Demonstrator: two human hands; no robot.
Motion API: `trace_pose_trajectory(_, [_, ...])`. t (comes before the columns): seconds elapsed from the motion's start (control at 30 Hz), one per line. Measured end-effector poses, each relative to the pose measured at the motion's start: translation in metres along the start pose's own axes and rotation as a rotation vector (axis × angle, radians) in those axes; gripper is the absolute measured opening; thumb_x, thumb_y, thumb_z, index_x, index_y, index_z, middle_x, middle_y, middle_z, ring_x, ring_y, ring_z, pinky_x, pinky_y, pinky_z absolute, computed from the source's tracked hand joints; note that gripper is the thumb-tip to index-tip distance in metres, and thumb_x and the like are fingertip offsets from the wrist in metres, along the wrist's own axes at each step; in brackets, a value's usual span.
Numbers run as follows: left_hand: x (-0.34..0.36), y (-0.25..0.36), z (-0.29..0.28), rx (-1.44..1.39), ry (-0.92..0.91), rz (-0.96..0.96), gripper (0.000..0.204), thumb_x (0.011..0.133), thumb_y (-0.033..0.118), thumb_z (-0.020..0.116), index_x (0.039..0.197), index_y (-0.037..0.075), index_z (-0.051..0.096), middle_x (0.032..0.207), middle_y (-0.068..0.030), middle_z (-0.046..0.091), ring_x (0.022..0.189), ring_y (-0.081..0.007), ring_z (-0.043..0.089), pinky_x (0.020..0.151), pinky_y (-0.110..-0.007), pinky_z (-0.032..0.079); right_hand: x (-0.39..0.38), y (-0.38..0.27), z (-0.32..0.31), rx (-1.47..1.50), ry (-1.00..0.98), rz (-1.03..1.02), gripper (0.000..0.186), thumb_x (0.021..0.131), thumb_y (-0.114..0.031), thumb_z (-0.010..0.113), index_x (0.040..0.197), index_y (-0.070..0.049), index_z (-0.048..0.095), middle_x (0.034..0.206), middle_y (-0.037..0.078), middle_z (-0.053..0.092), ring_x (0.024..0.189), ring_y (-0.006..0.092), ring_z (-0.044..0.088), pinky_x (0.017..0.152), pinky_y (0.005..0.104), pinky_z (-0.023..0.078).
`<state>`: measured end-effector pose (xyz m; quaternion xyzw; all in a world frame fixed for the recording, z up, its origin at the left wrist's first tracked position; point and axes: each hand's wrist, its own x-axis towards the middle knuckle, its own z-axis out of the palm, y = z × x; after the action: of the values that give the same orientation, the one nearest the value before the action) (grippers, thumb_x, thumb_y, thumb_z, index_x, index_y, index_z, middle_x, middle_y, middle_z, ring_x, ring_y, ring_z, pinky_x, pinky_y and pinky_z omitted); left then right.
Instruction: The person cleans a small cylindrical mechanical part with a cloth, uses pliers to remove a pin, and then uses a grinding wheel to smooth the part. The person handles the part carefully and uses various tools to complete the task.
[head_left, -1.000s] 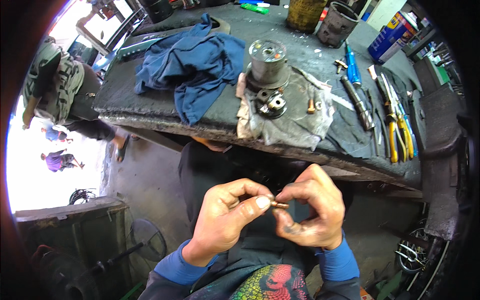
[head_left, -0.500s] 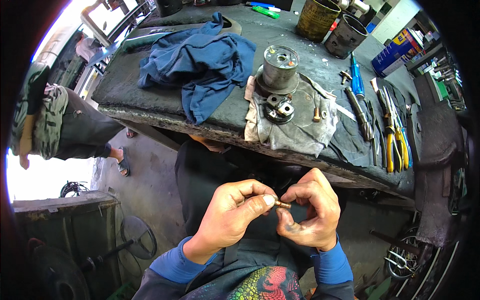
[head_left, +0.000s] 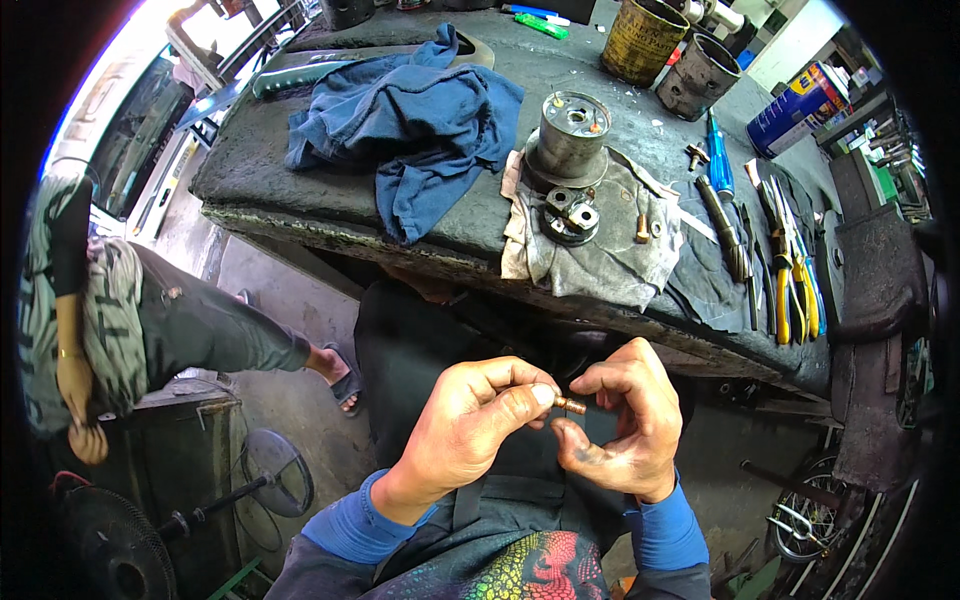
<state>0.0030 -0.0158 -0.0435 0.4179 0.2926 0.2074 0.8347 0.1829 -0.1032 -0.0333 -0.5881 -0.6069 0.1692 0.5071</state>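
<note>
My left hand (head_left: 468, 430) pinches a small threaded brass-coloured fitting (head_left: 568, 404) between thumb and forefinger, over my lap. My right hand (head_left: 625, 425) is just to its right, forefinger and thumb apart around the fitting's free end, the other fingers curled. On the bench above, a grey, stained cloth (head_left: 620, 265) bears a metal cylinder (head_left: 565, 140), a round dark part with a metal block on it (head_left: 570, 215), and a bolt (head_left: 642, 228).
The dark bench (head_left: 250, 190) carries a blue rag (head_left: 410, 140), tins (head_left: 640, 40), a spray can (head_left: 790, 112), a blue-handled tool (head_left: 720, 155) and pliers (head_left: 795, 280). A co-worker (head_left: 130, 300) walks at the left. A steering wheel (head_left: 275, 470) stands low left.
The co-worker at the left has come closer, a foot now beside my leg. My right forefinger has lifted slightly from the fitting. The bench has shifted a little rightward in view.
</note>
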Motion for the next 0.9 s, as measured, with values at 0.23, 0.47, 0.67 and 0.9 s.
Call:
trace_pose_trajectory(0.23, [0.0, -0.001, 0.001, -0.01, -0.006, -0.007, 0.022, 0.104, 0.016, 0.065, 0.106, -0.005, 0.073, 0.097, -0.0057, 0.074, 0.086, -0.0091, 0.063, 0.081, -0.026, 0.051, 0.0, -0.001, -0.001, -0.06, -0.011, -0.024, 0.028, 0.07, -0.007, 0.085, 0.094, -0.004, 0.071, 0.083, 0.008, 0.064, 0.071, 0.023, 0.058, 0.061, 0.0326, 0.048])
trace_pose_trajectory(0.47, [0.002, 0.001, 0.004, 0.027, -0.007, -0.031, 0.022, 0.102, 0.013, 0.063, 0.109, -0.007, 0.07, 0.098, -0.0113, 0.075, 0.087, -0.0132, 0.068, 0.081, -0.027, 0.054, -0.004, 0.002, 0.002, -0.003, 0.028, 0.006, 0.028, 0.069, -0.005, 0.084, 0.094, -0.004, 0.071, 0.083, 0.008, 0.064, 0.069, 0.0203, 0.057, 0.057, 0.0305, 0.045])
trace_pose_trajectory(0.67, [0.003, -0.001, 0.003, 0.046, -0.008, -0.048, 0.022, 0.102, 0.013, 0.063, 0.109, -0.007, 0.07, 0.098, -0.0104, 0.074, 0.087, -0.013, 0.067, 0.081, -0.027, 0.053, -0.008, 0.007, 0.004, 0.036, 0.049, 0.011, 0.029, 0.07, -0.006, 0.085, 0.094, -0.004, 0.07, 0.083, 0.006, 0.063, 0.068, 0.0164, 0.054, 0.053, 0.0279, 0.042])
trace_pose_trajectory(0.9, [0.004, -0.005, 0.002, 0.051, -0.007, -0.058, 0.021, 0.102, 0.012, 0.063, 0.108, -0.007, 0.07, 0.097, -0.0103, 0.074, 0.087, -0.0132, 0.067, 0.082, -0.028, 0.053, -0.012, 0.012, 0.007, 0.094, 0.069, 0.02, 0.03, 0.071, -0.008, 0.086, 0.095, -0.004, 0.069, 0.083, 0.007, 0.061, 0.067, 0.0149, 0.052, 0.054, 0.0266, 0.041])
